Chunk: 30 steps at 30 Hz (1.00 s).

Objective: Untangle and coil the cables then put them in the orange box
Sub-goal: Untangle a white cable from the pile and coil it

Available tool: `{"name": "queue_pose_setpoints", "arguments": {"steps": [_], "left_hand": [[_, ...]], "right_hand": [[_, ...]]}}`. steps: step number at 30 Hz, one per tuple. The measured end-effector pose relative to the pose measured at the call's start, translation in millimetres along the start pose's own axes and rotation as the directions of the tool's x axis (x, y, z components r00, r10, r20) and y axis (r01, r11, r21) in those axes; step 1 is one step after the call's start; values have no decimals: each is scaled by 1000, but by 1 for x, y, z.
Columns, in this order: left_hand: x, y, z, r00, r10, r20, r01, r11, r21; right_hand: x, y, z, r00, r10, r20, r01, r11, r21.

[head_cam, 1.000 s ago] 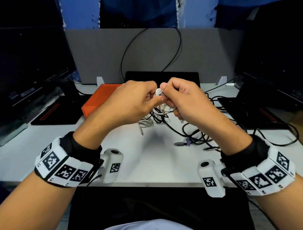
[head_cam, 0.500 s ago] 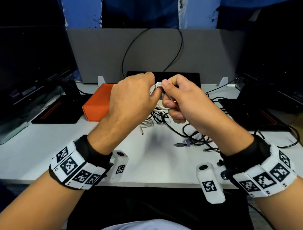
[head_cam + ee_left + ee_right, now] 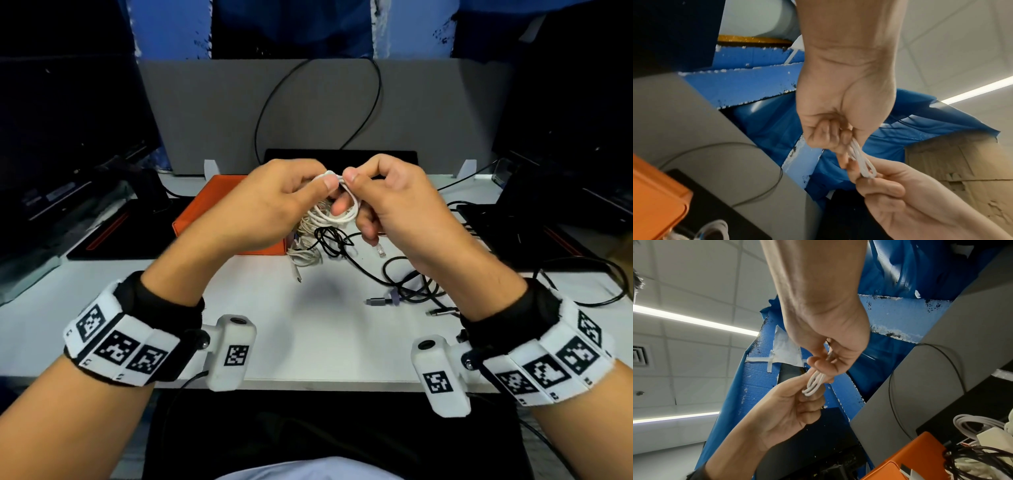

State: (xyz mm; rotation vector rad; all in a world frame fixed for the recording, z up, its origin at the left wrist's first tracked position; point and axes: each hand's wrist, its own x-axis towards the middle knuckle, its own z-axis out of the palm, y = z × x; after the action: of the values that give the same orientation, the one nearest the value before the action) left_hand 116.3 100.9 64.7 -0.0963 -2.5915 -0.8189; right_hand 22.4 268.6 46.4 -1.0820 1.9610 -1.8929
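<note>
The white table (image 3: 318, 329) has the orange box (image 3: 219, 212) at the back and a pile of black cables (image 3: 404, 284) beside it. Above them, the left hand (image 3: 270, 209) and right hand (image 3: 390, 205) each pinch the small white cable (image 3: 337, 214) coil between thumb and curled fingers.

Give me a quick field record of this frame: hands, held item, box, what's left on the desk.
left hand: pinches the white cable coil, raised above the desk
right hand: pinches the same coil from the other side
coil state: several small loops, bunched between both grips
orange box: on the desk, behind the left hand
black cables: still tangled on the desk
beige cable: loose beside the box
white desk: carries the rest
</note>
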Motion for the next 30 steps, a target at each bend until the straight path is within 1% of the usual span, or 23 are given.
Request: {"name": "queue_pose_setpoints", "arguments": {"steps": [2,4,6,8,10,13,15,16,17,19,21,22,24,25,28,30], "left_hand": [[0,2,1,997,5,-75,-7,1000,-25],[-2,5,-1,995,30,-92,-25,998,53],[-3,7,-3,997,53,-51,-46,991,127],[-4,9,-7,998,60,-15,-58,987,152],[-4,13,-10,998,69,-5,-68,983,172],[-5,18,-15,995,100,-6,-97,974,205],[-5,19,-18,993,114,-9,-109,970,219],[-6,18,-18,993,120,-20,-113,969,218],[-6,16,-18,991,127,-42,-115,970,214],[-6,14,-15,983,138,-119,-109,970,217],[-5,11,-8,970,151,-188,-114,974,194],[-4,10,-4,966,154,-210,-122,980,156],[-3,9,2,964,154,-216,-145,988,57],[-3,8,4,966,156,-206,-158,987,7],[-2,8,6,973,160,-166,-189,967,-174],[-2,7,5,977,156,-145,-187,954,-235]], "right_hand": [[0,-1,-3,999,-42,-17,40,996,-85],[0,-3,-8,993,-117,-10,111,964,-242],[-3,-9,-14,977,-214,25,202,871,-448],[-5,-16,-19,951,-297,87,289,750,-595],[-5,-21,-23,922,-360,140,361,673,-646],[-3,-24,-29,879,-441,181,437,595,-674],[-4,-24,-30,862,-471,187,456,561,-691],[-5,-24,-30,863,-469,187,456,565,-687],[-7,-24,-29,877,-444,184,441,591,-675],[-8,-25,-25,923,-335,188,373,664,-648],[-8,-24,-22,950,-236,205,313,724,-615],[-7,-23,-22,958,-201,204,282,781,-557],[-5,-19,-24,974,-119,193,181,920,-347],[-4,-16,-24,977,-78,200,128,960,-250],[-4,-12,-25,965,-18,262,48,993,-109],[-4,-12,-25,953,-8,301,27,998,-58]]}}
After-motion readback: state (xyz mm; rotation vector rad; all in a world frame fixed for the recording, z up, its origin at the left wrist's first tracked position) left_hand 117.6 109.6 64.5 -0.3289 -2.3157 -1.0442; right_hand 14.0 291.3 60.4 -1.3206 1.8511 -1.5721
